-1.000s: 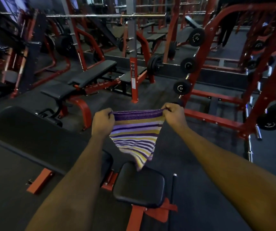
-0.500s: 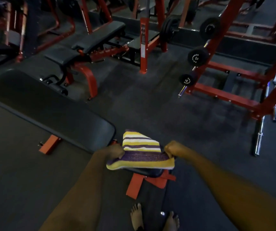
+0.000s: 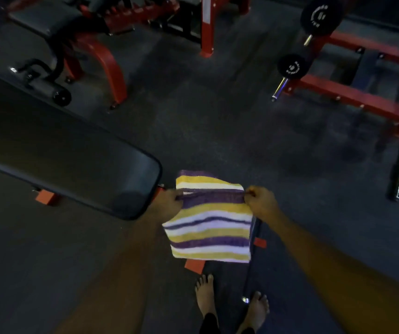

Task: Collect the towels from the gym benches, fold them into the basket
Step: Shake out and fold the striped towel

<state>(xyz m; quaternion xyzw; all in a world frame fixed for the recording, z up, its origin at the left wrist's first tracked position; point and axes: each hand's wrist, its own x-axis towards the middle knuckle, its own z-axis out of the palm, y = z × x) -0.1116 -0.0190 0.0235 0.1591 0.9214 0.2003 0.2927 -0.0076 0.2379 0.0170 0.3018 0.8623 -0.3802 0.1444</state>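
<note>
1. Striped towel (image 3: pixel 210 227): partly folded and held up at 6 o'clock of centre, over the floor just ahead of the person's bare feet.
2. Left hand (image 3: pixel 168 202) at the towel's 10 o'clock, right hand (image 3: pixel 260 202) at its 2 o'clock: the fingers of each pinch one end of a purple fold line.
3. Handling, as judged: light, soft and limp. It droops below the grips and is best held at corners or fold ends.
4. Bench (image 3: pixel 73 160): at the towel's 9 o'clock. No basket is in view.
</note>
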